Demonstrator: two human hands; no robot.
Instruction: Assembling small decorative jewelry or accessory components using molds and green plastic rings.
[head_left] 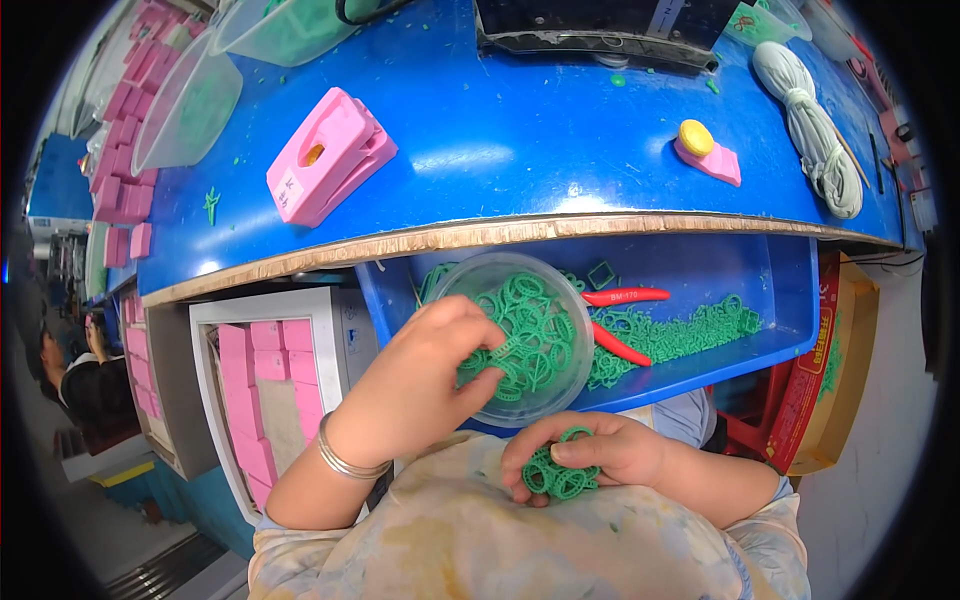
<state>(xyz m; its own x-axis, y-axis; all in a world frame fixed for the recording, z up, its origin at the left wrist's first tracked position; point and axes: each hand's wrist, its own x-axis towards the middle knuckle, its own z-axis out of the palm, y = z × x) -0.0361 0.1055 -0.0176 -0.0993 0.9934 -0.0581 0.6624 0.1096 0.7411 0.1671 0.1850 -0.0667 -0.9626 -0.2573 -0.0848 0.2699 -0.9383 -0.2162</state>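
Observation:
My left hand (415,355), with metal bangles at its wrist, reaches into a round clear plastic bowl (585,385) of green openwork rings (530,310). Its thumb and fingers close around a green ring among the others. Lower down, close to my body, my right hand (610,450) is curled around a small bunch of green rings (563,475). The bowl rests over a blue tray (795,300) below the table edge. Red-handled pliers (625,345) lie in that tray beside the bowl, their jaws hidden behind it.
Green scraps (690,325) cover part of the tray. On the blue table (460,130) are a pink block (330,160), a yellow disc (696,138) on a pink piece, a cord bundle (810,130) and a black machine (610,25). A box of pink blocks (240,380) stands left; a cardboard box (820,370) right.

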